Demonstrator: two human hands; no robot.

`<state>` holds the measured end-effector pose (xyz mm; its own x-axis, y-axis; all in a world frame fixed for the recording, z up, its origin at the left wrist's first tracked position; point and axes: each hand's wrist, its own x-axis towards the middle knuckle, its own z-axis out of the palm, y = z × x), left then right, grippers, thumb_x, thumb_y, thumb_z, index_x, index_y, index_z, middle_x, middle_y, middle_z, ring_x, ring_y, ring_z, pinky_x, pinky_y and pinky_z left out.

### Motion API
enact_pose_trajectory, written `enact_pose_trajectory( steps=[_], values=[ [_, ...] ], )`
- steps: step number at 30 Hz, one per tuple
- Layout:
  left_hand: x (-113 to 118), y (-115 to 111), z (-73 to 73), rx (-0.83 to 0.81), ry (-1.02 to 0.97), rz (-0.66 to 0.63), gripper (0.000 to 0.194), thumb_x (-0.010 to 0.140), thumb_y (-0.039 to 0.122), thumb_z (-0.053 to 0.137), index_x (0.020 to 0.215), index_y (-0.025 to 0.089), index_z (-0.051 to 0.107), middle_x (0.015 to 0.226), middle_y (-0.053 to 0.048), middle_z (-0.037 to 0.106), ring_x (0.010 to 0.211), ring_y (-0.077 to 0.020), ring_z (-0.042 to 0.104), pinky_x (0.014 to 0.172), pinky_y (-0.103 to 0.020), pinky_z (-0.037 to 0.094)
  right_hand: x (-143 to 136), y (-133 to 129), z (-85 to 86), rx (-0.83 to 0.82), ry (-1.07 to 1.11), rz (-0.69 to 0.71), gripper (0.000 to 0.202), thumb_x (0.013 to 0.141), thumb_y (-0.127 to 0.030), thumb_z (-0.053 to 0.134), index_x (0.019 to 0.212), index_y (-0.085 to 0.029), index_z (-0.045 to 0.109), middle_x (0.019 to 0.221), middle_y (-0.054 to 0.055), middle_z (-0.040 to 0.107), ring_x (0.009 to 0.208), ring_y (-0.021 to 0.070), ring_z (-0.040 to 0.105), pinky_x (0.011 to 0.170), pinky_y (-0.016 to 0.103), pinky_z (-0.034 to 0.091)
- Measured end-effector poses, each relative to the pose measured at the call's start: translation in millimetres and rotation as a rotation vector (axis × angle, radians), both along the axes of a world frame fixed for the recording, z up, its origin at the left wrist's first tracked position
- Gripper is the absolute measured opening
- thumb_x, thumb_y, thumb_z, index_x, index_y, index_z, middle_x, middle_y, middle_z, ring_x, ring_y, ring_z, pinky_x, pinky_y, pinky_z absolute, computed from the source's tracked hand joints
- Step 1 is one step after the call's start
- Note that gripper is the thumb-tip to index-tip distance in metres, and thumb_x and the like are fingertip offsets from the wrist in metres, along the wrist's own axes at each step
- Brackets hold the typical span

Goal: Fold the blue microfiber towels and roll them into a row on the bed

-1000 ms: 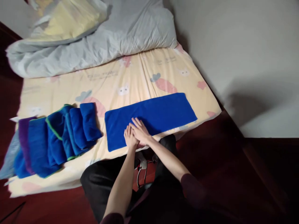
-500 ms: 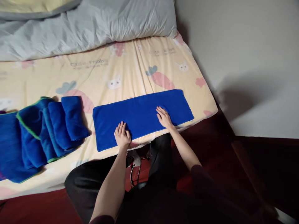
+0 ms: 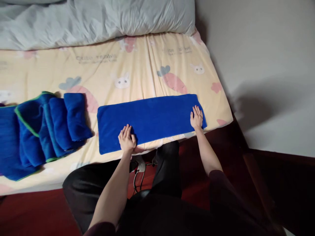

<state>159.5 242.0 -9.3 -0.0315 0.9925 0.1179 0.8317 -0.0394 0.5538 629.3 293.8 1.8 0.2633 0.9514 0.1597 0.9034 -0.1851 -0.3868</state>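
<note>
A blue towel, folded into a long flat strip, lies along the front edge of the bed. Near its left front part rests my left hand, palm down with fingers stretched out. My right hand lies flat by the towel's right end, its fingers extended on the cloth. Neither hand grips anything. To the left, several blue folded towels, some with green edging, lean over one another in an overlapping row.
The bed wears a yellow sheet printed with carrots and rabbits. A grey quilt is bunched at the back. On the right stands a pale wall. Below the bed edge are my black-trousered legs and a dark red floor.
My right hand has slid right along the towel, from right of its middle to its right end. My left hand stays at nearly the same spot. The camera view has shifted slightly.
</note>
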Motion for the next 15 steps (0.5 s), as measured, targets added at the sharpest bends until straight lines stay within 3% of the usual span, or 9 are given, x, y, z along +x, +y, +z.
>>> enact_pose_trajectory(
  steps=[10, 13, 15],
  values=[
    [5, 3, 11.3, -0.046, 0.146, 0.005, 0.057, 0.099, 0.025, 0.035, 0.153, 0.015, 0.054, 0.165, -0.014, 0.048, 0.158, -0.0285, 0.036, 0.13, -0.052, 0.026, -3, 2, 0.7, 0.048, -0.02, -0.025, 0.055, 0.106, -0.031, 0.032, 0.152, -0.014, 0.058, 0.158, 0.017, 0.056, 0.156, 0.0261, 0.041, 0.13, 0.056, 0.028],
    [25, 7, 15.8, -0.052, 0.184, 0.055, 0.057, 0.099, 0.025, 0.037, 0.151, 0.008, 0.053, 0.166, -0.019, 0.044, 0.161, -0.0323, 0.031, 0.132, -0.056, 0.022, -2, 3, -2.3, 0.064, -0.008, -0.024, 0.055, 0.104, -0.03, 0.034, 0.15, -0.013, 0.059, 0.157, 0.018, 0.057, 0.155, 0.0267, 0.042, 0.129, 0.056, 0.028],
    [53, 12, 18.1, -0.017, 0.193, 0.041, 0.057, 0.1, 0.028, 0.039, 0.151, 0.005, 0.053, 0.169, -0.023, 0.038, 0.163, -0.0347, 0.024, 0.133, -0.058, 0.02, -2, 4, -4.8, 0.08, -0.004, -0.02, 0.055, 0.103, -0.028, 0.036, 0.15, -0.013, 0.059, 0.157, 0.018, 0.056, 0.155, 0.0274, 0.042, 0.129, 0.057, 0.029]
  ],
)
